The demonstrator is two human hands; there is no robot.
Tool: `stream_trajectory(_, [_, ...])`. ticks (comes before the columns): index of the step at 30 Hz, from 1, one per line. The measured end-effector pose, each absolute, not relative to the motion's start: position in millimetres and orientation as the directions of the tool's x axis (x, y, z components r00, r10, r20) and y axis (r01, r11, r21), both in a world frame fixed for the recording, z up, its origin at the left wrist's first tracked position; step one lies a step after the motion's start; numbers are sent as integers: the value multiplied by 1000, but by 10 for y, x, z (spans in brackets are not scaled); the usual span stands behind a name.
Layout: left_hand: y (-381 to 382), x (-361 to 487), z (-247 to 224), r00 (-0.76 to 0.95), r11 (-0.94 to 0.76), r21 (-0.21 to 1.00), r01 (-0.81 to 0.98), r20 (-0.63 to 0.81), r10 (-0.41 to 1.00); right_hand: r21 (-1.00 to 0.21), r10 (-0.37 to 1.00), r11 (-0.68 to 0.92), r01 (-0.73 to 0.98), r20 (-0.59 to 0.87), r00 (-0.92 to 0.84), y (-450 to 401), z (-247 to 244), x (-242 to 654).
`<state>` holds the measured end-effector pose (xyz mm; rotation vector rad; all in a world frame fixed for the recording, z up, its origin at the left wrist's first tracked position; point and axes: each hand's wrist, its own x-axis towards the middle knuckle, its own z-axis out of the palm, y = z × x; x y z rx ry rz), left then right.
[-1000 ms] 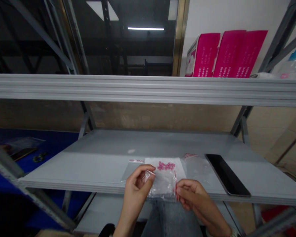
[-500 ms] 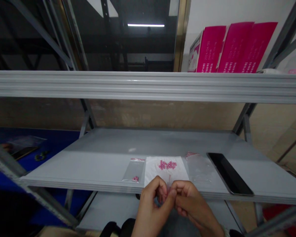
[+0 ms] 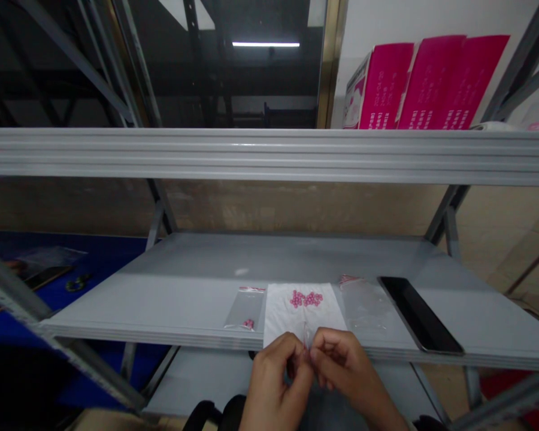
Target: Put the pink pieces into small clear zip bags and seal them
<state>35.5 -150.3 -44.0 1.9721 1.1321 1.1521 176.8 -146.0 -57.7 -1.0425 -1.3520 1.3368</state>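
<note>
My left hand [image 3: 281, 374] and my right hand [image 3: 341, 365] meet at the shelf's front edge, fingertips pinched together. Between them is a small clear plastic bag [image 3: 306, 333], seen nearly edge-on; the fingers hide much of it. Just beyond, pink beads [image 3: 306, 299] lie in a cluster on a white paper sheet [image 3: 276, 314]. To the left of the sheet lies a clear zip bag [image 3: 244, 306] with a few pink beads [image 3: 248, 324] at its bottom. More clear zip bags [image 3: 363, 305] rest flat at the sheet's right side.
A dark tablet or large phone [image 3: 420, 314] lies on the grey shelf [image 3: 184, 287], to the right. An upper shelf beam [image 3: 251, 155] crosses the view, with magenta boxes [image 3: 431, 84] above it. On a blue surface [image 3: 103, 254] at left are a bracelet-like ring [image 3: 75, 284] and other items.
My fingertips have shifted slightly on the small plastic bag, and my left thumb has drawn back a little. The beads and bags on the shelf stay as they were.
</note>
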Motion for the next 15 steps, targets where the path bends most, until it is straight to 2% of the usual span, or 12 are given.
stream_trajectory(8, [-1549, 272, -456, 165, -557, 628, 543, 571, 805, -965, 987, 162, 205, 159, -33, -1547, -520, 1778])
stream_trajectory(11, [-1545, 227, -393, 153, -597, 618, 511, 618, 771, -971, 990, 143, 194, 139, -35, -1558, -500, 1814])
stream_trajectory(15, [-1549, 201, -369, 300, -717, 565, 409, 658, 690, -989, 984, 93, 114, 74, -160, -1574, -489, 1823])
